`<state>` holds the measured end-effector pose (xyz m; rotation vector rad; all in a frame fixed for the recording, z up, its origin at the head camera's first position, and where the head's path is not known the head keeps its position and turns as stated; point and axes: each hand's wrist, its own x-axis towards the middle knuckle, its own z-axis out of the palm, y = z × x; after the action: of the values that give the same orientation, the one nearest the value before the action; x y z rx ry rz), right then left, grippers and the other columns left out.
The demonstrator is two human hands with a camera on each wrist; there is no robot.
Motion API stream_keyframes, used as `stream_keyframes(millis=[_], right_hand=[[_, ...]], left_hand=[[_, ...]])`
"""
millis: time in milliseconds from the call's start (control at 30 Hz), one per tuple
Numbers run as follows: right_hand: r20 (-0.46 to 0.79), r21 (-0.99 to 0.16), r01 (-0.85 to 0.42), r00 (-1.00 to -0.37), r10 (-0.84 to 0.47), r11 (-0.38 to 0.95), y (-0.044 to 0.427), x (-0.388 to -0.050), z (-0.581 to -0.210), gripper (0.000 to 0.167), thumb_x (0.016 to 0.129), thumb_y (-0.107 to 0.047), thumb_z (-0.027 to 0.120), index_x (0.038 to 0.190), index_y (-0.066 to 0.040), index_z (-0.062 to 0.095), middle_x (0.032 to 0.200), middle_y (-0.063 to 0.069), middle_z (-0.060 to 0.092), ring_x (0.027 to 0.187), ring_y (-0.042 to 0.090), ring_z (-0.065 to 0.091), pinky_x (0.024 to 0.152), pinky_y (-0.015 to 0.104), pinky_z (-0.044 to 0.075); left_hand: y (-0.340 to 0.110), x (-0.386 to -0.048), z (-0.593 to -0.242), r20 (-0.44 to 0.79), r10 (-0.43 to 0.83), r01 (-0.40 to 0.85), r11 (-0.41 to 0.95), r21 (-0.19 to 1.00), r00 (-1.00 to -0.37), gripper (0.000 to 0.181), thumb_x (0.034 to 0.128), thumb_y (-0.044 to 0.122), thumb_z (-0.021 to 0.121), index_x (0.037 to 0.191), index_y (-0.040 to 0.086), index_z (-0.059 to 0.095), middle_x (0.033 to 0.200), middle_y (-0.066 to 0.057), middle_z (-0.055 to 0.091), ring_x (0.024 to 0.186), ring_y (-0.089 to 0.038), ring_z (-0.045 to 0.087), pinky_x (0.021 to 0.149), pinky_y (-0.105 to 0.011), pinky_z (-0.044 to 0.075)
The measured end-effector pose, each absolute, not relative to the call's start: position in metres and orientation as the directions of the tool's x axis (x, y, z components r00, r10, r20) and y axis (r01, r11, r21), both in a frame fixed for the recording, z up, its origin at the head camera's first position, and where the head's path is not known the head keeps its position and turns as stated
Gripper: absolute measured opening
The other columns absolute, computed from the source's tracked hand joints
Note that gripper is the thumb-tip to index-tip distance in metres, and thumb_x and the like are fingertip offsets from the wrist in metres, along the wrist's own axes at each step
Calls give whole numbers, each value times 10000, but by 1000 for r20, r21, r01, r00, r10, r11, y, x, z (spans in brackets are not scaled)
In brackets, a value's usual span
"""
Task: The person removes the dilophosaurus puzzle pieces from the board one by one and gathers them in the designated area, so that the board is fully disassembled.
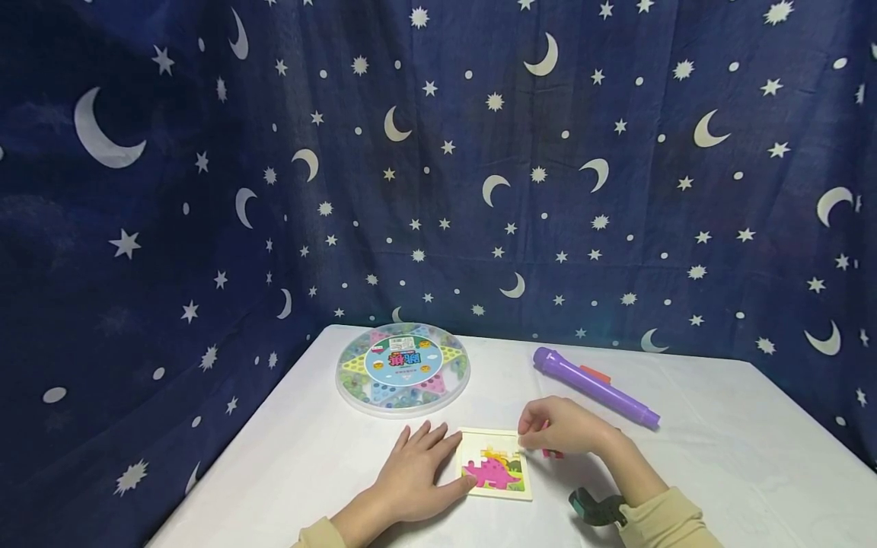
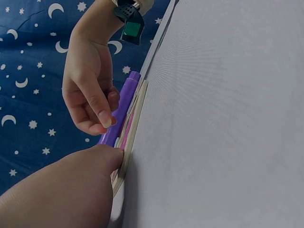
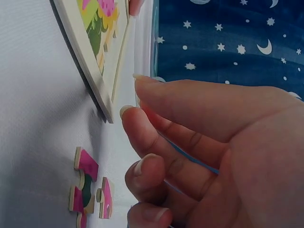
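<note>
A small square jigsaw puzzle (image 1: 492, 476) in a pale wooden frame lies on the white table, a pink dinosaur filling its lower part and the upper part bare. My left hand (image 1: 419, 473) rests on the table at the puzzle's left side, fingers spread, its thumb touching the frame. Over the upper right corner hovers my right hand (image 1: 565, 426). Its fingers are loosely bent, and the right wrist view shows a gap between thumb and forefinger with nothing in it. Below that hand are several loose pink and green puzzle pieces (image 3: 87, 164), partly hidden by it in the head view.
A round, clear-lidded board game box (image 1: 404, 369) with coloured marbles sits at the back left. A purple toy microphone (image 1: 596, 386) lies at the back right. Dark blue cloth (image 1: 438, 190) with moons and stars hangs behind the table.
</note>
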<state>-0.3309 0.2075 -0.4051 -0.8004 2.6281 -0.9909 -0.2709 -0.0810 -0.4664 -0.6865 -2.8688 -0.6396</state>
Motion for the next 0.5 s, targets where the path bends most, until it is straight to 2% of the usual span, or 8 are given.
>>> stream_keyframes(millis=[233, 500], right_hand=[[-13, -647, -426, -823, -567, 633, 202, -332, -407, 129, 888, -175, 794, 936, -142, 679, 795, -30, 646, 586, 153, 573, 501, 311, 484], [-35, -643, -403, -834, -551, 651, 198, -332, -408, 151, 881, -169, 803, 973, -150, 685, 827, -19, 643, 622, 172, 590, 515, 329, 501]], left_hand=[[-82, -271, -466, 214, 406, 458, 810, 367, -889, 776, 914, 721, 545, 1491, 203, 559, 1529, -101, 509, 1458, -376, 381, 1176, -640, 199], [-82, -273, -467, 234, 410, 470, 806, 360, -882, 775, 918, 720, 539, 1491, 199, 558, 1528, -104, 509, 1455, -383, 381, 1175, -640, 202]])
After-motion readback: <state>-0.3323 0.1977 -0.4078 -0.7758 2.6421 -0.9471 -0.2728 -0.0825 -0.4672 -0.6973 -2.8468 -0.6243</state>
